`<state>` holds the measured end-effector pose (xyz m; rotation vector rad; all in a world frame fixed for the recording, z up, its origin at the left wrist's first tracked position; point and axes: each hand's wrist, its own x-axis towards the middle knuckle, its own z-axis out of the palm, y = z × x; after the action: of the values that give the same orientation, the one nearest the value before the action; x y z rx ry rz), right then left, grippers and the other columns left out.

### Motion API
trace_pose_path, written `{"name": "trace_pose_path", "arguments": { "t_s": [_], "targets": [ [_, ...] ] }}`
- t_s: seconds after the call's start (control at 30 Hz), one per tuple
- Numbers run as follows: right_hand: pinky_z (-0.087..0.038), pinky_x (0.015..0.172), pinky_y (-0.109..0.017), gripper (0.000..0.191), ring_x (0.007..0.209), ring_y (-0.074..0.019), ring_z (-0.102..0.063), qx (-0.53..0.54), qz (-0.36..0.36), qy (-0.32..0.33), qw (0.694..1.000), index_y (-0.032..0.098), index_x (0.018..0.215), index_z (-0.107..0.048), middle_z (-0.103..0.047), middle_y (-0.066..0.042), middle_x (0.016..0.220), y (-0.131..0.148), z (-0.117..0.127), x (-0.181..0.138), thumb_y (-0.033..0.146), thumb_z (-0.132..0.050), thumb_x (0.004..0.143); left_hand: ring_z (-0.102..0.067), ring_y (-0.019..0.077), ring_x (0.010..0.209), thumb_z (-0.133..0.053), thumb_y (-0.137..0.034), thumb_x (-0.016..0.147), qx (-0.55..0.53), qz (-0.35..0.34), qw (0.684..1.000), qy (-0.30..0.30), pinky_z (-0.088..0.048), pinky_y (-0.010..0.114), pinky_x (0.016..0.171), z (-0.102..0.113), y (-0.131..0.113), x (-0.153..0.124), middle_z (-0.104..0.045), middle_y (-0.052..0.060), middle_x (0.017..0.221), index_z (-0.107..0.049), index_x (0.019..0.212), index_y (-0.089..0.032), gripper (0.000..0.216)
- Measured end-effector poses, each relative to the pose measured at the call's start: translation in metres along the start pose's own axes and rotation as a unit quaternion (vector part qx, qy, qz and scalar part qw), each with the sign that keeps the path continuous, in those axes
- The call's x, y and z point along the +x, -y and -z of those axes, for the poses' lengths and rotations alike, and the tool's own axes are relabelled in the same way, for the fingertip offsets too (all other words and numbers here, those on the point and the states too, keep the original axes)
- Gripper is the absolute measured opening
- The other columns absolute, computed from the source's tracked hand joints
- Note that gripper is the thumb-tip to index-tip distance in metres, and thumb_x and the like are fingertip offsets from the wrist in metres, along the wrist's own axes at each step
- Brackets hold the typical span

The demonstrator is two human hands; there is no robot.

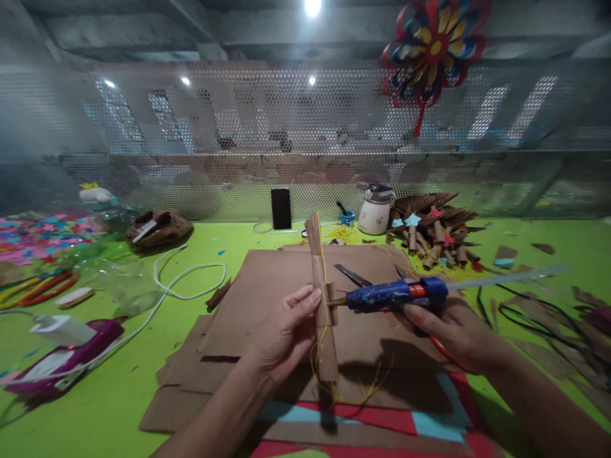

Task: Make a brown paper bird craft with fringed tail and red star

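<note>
My left hand (293,327) pinches a folded brown paper bundle (328,362), held upright with a paper band around its middle. Yellow string (323,245) runs along the bundle and trails loosely from its lower end. In my right hand (453,327) is a blue glue gun (382,295), pointing left, with a long clear glue stick (506,277) sticking out of its back. The nozzle meets the band's right side; whether glue is coming out cannot be made out. Under both hands lie stacked brown paper sheets (229,331). Dark scissors (351,275) rest behind the nozzle.
Finished-looking paper bundles with stars (429,235) are heaped at the back right, beside a white jug (375,213). A black phone (281,208) stands at the back. On the left are a purple power strip (90,340), a white cable (162,296) and colourful paper stars (42,235).
</note>
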<state>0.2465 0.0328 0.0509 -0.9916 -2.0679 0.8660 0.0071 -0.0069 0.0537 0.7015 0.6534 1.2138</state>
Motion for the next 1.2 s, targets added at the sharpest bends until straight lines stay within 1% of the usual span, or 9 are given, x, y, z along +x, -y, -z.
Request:
{"name": "trace_pose_path", "arguments": {
  "t_s": [0.17, 0.4, 0.53, 0.6, 0.7, 0.8, 0.97, 1.07, 1.2],
  "targets": [
    [-0.045, 0.051, -0.023, 0.029, 0.055, -0.0144, -0.055, -0.022, 0.006, 0.029, 0.999, 0.017, 0.077, -0.067, -0.061, -0.002, 0.061, 0.006, 0.003, -0.002, 0.041, -0.05, 0.083, -0.061, 0.0107, 0.058, -0.058, -0.015, 0.08, -0.006, -0.009, 1.0, -0.007, -0.048, 0.019, 0.054, 0.0, 0.0, 0.001, -0.068, 0.006, 0.071, -0.067, 0.096, -0.01, 0.019],
    [-0.043, 0.052, -0.023, 0.033, 0.056, -0.0137, -0.051, -0.039, 0.009, 0.03, 0.999, 0.016, 0.077, -0.064, -0.058, -0.002, 0.063, 0.015, 0.002, 0.001, 0.043, -0.046, 0.084, -0.061, 0.0112, 0.058, -0.062, -0.015, 0.077, -0.012, -0.013, 1.0, -0.015, -0.049, 0.02, 0.056, 0.0, 0.0, 0.002, -0.068, 0.005, 0.072, -0.067, 0.095, -0.01, 0.019],
    [-0.042, 0.056, -0.023, 0.036, 0.058, -0.013, -0.049, -0.04, 0.017, 0.037, 0.998, 0.016, 0.068, -0.058, -0.053, -0.001, 0.061, 0.015, 0.001, 0.003, 0.043, -0.042, 0.087, -0.063, 0.0132, 0.061, -0.062, -0.016, 0.076, -0.012, -0.008, 1.0, -0.025, -0.051, 0.023, 0.058, -0.002, 0.001, 0.001, -0.069, 0.006, 0.075, -0.066, 0.096, -0.011, 0.021],
    [-0.041, 0.055, -0.023, 0.037, 0.057, -0.0123, -0.047, -0.041, 0.018, 0.048, 0.998, 0.016, 0.066, -0.056, -0.051, -0.001, 0.061, 0.014, 0.002, 0.002, 0.043, -0.042, 0.087, -0.063, 0.0129, 0.062, -0.063, -0.016, 0.076, -0.012, -0.012, 0.999, -0.032, -0.05, 0.021, 0.058, -0.003, 0.0, 0.001, -0.069, 0.007, 0.075, -0.067, 0.095, -0.01, 0.02],
    [-0.04, 0.053, -0.022, 0.035, 0.056, -0.0118, -0.047, -0.028, 0.02, 0.06, 0.998, 0.016, 0.068, -0.058, -0.052, -0.001, 0.06, 0.012, 0.003, 0.001, 0.043, -0.044, 0.087, -0.061, 0.011, 0.058, -0.066, -0.017, 0.074, -0.013, -0.014, 0.999, -0.042, -0.048, 0.018, 0.054, -0.004, -0.001, 0.001, -0.069, 0.006, 0.071, -0.067, 0.092, -0.009, 0.02],
    [-0.04, 0.049, -0.022, 0.033, 0.053, -0.0118, -0.047, -0.018, 0.022, 0.058, 0.998, 0.015, 0.071, -0.061, -0.055, -0.001, 0.06, 0.012, 0.004, 0.0, 0.043, -0.048, 0.085, -0.061, 0.0101, 0.058, -0.067, -0.016, 0.072, -0.018, -0.02, 0.998, -0.048, -0.048, 0.017, 0.055, -0.005, -0.001, 0.002, -0.069, 0.006, 0.072, -0.068, 0.09, -0.009, 0.019],
    [-0.041, 0.053, -0.023, 0.036, 0.056, -0.0121, -0.05, -0.036, 0.024, 0.036, 0.998, 0.016, 0.067, -0.06, -0.057, -0.001, 0.061, 0.014, 0.003, 0.002, 0.043, -0.045, 0.086, -0.061, 0.0106, 0.058, -0.062, -0.013, 0.076, -0.012, -0.021, 0.998, -0.05, -0.049, 0.019, 0.056, -0.005, 0.0, 0.002, -0.069, 0.006, 0.072, -0.067, 0.092, -0.01, 0.017],
    [-0.041, 0.054, -0.023, 0.036, 0.056, -0.0121, -0.05, -0.047, 0.015, 0.029, 0.998, 0.016, 0.068, -0.06, -0.057, -0.001, 0.062, 0.013, 0.002, 0.002, 0.043, -0.044, 0.087, -0.061, 0.0115, 0.056, -0.063, -0.015, 0.076, -0.01, -0.015, 0.999, -0.048, -0.05, 0.021, 0.054, -0.005, 0.0, 0.001, -0.069, 0.006, 0.072, -0.067, 0.094, -0.01, 0.019],
    [-0.04, 0.052, -0.022, 0.037, 0.057, -0.0124, -0.049, -0.038, 0.01, 0.046, 0.998, 0.016, 0.068, -0.059, -0.055, -0.001, 0.061, 0.016, 0.002, 0.001, 0.045, -0.044, 0.086, -0.062, 0.0119, 0.057, -0.064, -0.015, 0.075, -0.011, -0.01, 0.999, -0.047, -0.049, 0.02, 0.054, -0.005, 0.001, 0.002, -0.069, 0.006, 0.071, -0.067, 0.093, -0.01, 0.019]
  ]
}}
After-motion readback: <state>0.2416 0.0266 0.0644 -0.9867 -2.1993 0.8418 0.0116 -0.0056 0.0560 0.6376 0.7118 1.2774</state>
